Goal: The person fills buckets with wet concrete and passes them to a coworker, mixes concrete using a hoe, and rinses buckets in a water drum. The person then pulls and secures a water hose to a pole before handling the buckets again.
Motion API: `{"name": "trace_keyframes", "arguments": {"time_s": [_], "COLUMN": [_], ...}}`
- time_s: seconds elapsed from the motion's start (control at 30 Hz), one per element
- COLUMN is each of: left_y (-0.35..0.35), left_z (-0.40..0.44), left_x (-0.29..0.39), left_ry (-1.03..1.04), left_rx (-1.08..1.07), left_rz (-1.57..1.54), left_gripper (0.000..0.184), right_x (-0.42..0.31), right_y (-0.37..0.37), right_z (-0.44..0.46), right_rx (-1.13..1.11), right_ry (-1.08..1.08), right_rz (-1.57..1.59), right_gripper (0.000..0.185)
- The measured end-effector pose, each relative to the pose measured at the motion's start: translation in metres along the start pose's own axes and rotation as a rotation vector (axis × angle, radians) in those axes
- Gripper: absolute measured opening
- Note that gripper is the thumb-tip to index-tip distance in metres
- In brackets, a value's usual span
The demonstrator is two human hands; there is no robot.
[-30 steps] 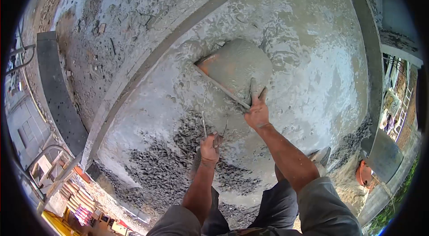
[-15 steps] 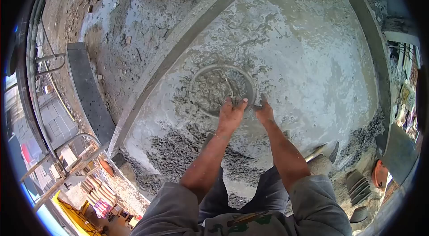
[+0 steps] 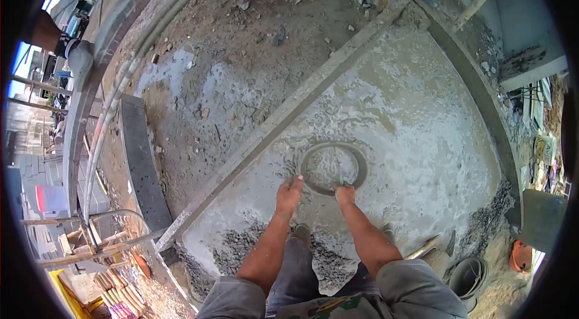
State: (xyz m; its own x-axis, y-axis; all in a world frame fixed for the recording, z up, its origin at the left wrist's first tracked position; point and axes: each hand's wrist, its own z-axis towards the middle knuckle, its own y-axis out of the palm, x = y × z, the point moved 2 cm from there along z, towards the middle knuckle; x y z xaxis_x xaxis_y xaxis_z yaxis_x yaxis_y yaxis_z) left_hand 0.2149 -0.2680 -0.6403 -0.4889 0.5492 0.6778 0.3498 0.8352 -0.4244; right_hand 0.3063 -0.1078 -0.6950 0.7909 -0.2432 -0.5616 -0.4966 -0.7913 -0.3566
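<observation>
A round, dark bucket (image 3: pixel 360 165) sits on the wet grey concrete (image 3: pixel 416 132) ahead of my legs, with pale wet mix visible inside its rim. My right hand (image 3: pixel 345 194) is closed at the bucket's front edge, where a small greenish piece, perhaps a handle, shows by the fingers. At the front left of the rim is my left hand (image 3: pixel 290 196), its fingers bent against the edge. The undersides of both hands' grips are hidden.
Concrete kerbs (image 3: pixel 289 108) border the slab. Coarse dark mix (image 3: pixel 241 246) lies near my feet. Dark buckets (image 3: pixel 467 277) and a shovel blade (image 3: pixel 450 243) are at lower right. Another person's shoes (image 3: pixel 80 58) stand on a beam at upper left. Metal bars (image 3: pixel 123 71) curve along the left.
The view has tilted upward, bringing the person's shoes into sight. The lumpy mix inside the bucket now looks smoother and paler. My right hand has moved from beside the bucket onto its front edge.
</observation>
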Motion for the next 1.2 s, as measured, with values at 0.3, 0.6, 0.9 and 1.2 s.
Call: {"name": "trace_keyframes", "arguments": {"time_s": [0.3,0.6,0.9,1.2], "left_y": [-0.221,-0.288,-0.234,-0.247], "left_z": [-0.035,-0.017,-0.029,-0.002], "left_x": [-0.11,-0.063,-0.015,-0.083], "left_ry": [-0.11,-0.075,-0.134,-0.483], "left_rx": [0.187,0.241,-0.145,-0.372], "left_rz": [-0.162,-0.326,-0.316,-0.189], "left_gripper": [0.032,0.033,0.016,0.022], "right_x": [-0.152,-0.433,-0.607,-0.649], "right_y": [-0.024,-0.154,-0.16,-0.092], "right_z": [-0.072,-0.367,-0.451,-0.41], "right_rx": [0.088,-0.075,0.011,0.382], "right_ry": [-0.254,-0.69,-1.064,-1.423], "right_rz": [0.082,0.091,0.214,0.093], "right_gripper": [0.025,0.016,0.03,0.065]}}
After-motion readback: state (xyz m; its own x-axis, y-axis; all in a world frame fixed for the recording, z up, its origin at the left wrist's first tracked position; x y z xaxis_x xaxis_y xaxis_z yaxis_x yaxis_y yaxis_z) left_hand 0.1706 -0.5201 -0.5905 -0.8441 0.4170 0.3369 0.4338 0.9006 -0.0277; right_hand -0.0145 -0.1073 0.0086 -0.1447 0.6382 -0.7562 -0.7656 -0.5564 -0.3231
